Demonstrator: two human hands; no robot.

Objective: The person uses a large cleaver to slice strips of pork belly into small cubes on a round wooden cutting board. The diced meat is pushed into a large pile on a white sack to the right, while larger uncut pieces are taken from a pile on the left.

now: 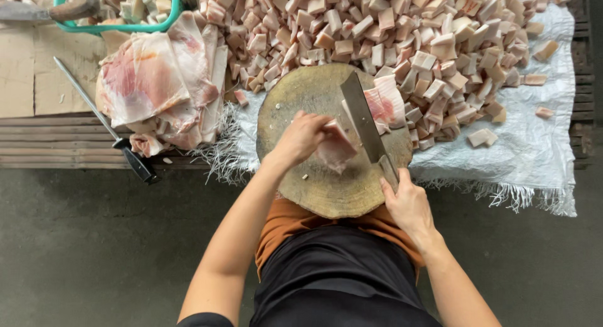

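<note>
Steel sharpening rod with a black handle lies at the left of the wooden worktop, beside a heap of raw pink pork slabs under a green basket. On the round wooden chopping block, the left hand presses closed fingers on a pork piece; the right hand is clamped round the handle of a cleaver set against the meat, with diced pork cubes piled on white sacking at the right

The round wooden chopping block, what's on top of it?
A strip of pork, a cleaver, and a piece under the left hand. The hand covers part of that piece.
</note>
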